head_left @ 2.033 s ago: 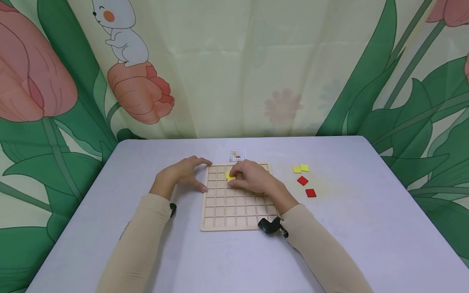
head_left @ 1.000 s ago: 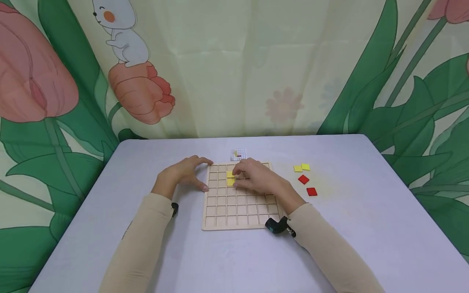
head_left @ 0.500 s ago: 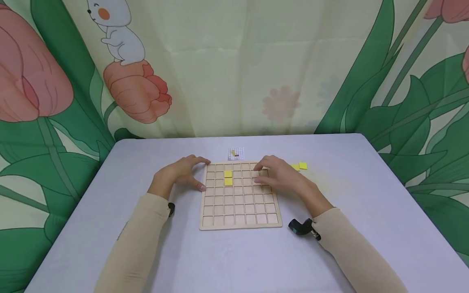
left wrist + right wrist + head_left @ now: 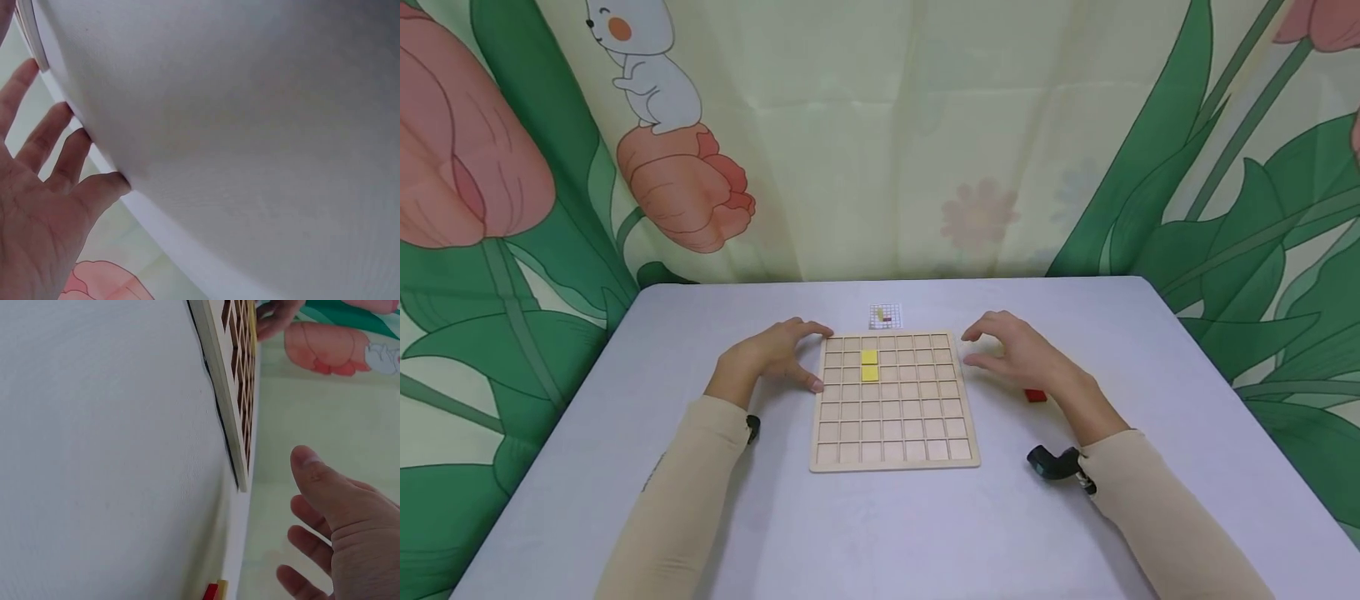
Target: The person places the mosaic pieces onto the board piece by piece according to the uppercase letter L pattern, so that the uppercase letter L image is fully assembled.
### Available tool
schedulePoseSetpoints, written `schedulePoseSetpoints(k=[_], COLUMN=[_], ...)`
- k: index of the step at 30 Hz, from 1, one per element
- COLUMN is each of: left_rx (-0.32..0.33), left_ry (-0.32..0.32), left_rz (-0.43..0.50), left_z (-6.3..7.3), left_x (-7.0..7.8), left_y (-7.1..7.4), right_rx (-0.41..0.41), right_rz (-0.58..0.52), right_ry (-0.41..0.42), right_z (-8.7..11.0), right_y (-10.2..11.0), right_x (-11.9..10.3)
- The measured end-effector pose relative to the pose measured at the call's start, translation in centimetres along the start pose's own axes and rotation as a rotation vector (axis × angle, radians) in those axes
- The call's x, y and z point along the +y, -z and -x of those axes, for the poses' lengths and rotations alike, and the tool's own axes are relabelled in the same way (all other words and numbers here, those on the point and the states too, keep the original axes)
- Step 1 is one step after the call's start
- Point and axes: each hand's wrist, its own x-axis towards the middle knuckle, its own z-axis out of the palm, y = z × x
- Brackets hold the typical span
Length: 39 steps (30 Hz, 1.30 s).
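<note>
A wooden grid board (image 4: 891,408) lies flat on the table. Two yellow square tiles (image 4: 869,365) fill neighbouring cells in its upper left part, one above the other. My left hand (image 4: 767,354) touches the board's left edge with thumb and fingertips spread. Just right of the board hovers my right hand (image 4: 1026,354), its fingers loosely bent and nothing between them. A red tile (image 4: 1036,396) shows below that hand, which hides the other loose tiles in the head view. The right wrist view catches a red tile (image 4: 210,592) and a yellow edge beside it.
A small printed grid card (image 4: 885,317) with coloured cells lies behind the board. White cloth covers the table (image 4: 880,533). A curtain (image 4: 850,167) with printed tulips and a white animal hangs beyond the far edge.
My right hand has let go of a yellow tile in the board and moved right, off the board, over the loose tiles. My left hand has stayed at the left edge.
</note>
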Motion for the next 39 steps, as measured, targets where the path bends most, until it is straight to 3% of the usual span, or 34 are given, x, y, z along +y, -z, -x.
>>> schedulePoseSetpoints(k=[6, 19, 28, 39], left_rx=[-0.006, -0.005, 0.001, 0.005], left_ry=[0.018, 0.038, -0.005, -0.024], left_rz=[0.007, -0.002, -0.008, -0.020], left_z=[-0.2, -0.2, 0.0, 0.1], left_x=[0.1, 0.3, -0.1, -0.1], left_y=[-0.2, -0.2, -0.1, 0.1], right_rx=[0.028, -0.015, 0.031, -0.048], right_rz=[0.020, 0.078, 0.064, 0.095], right_ry=[-0.030, -0.250, -0.205, -0.314], right_z=[1.1, 3.0, 3.5, 3.8], right_y=[0.9, 2.5, 2.9, 2.8], right_x=[1.2, 3.9, 5.4, 5.9])
